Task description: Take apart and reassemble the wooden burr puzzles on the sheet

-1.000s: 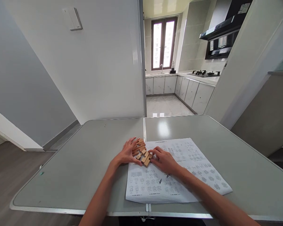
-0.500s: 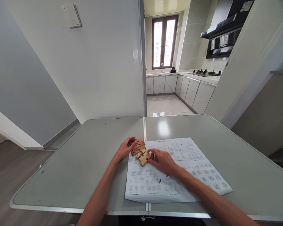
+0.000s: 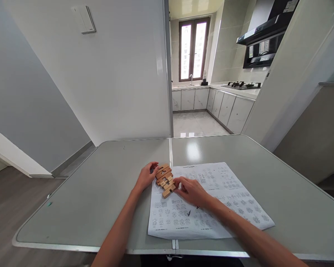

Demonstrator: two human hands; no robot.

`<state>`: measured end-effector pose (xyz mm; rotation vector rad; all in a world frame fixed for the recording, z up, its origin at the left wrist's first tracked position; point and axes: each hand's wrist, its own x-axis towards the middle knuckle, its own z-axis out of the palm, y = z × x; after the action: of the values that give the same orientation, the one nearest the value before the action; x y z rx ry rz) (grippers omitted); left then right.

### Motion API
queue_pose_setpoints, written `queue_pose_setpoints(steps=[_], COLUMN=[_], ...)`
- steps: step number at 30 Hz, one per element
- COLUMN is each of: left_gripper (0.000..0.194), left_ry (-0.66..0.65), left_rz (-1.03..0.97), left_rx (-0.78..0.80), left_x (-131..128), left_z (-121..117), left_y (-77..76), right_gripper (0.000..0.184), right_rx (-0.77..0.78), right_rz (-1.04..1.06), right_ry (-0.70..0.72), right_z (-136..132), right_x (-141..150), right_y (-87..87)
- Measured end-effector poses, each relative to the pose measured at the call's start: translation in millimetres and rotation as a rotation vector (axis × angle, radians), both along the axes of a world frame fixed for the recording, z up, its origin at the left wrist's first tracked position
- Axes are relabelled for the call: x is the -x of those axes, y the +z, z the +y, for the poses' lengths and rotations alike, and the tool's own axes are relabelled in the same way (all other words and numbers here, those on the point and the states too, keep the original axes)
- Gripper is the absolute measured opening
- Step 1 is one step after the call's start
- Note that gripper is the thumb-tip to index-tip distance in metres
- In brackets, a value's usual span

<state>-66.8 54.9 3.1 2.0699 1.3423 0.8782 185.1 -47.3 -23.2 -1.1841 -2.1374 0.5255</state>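
Observation:
Several notched wooden puzzle pieces (image 3: 163,171) lie side by side in a slanting row on the upper left part of a printed sheet (image 3: 225,230). Thumb and fingertips of my right hand (image 3: 192,190) close on the lowest, pale wooden puzzle piece (image 3: 167,192), which sits slightly apart from the others. At the row's upper left end is my left hand (image 3: 147,177), its fingers curved and the thumb apart from them, the thumb tip next to the darker brown pieces. Small diagrams cover the sheet, and my right forearm hides some of them.
The grey folding table (image 3: 86,207) has a metal seam (image 3: 170,152) down its middle, running under the paper. A white wall (image 3: 122,74) stands behind the table at left. Beyond the doorway are kitchen cabinets (image 3: 187,100) and a gas stove (image 3: 242,86).
The lowest pale piece has shifted slightly down and left, opening a gap from its neighbour. My left fingers have drawn back a little from the upper pieces.

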Motion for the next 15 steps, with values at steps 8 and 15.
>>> queue_pose_setpoints(steps=[8,15], left_gripper=[0.037,0.035], left_ry=[0.040,0.049], left_rz=[0.129,0.171], left_rx=[-0.103,-0.130], left_x=[3.4,6.2], left_z=[0.8,4.3], left_y=[-6.2,-11.3], right_gripper=[0.026,0.025], right_rx=[0.021,0.028], right_rz=[0.021,0.014], right_ry=[-0.047,-0.058], right_z=[0.8,0.6], right_x=[0.1,1.3], right_y=[-4.7,-4.5])
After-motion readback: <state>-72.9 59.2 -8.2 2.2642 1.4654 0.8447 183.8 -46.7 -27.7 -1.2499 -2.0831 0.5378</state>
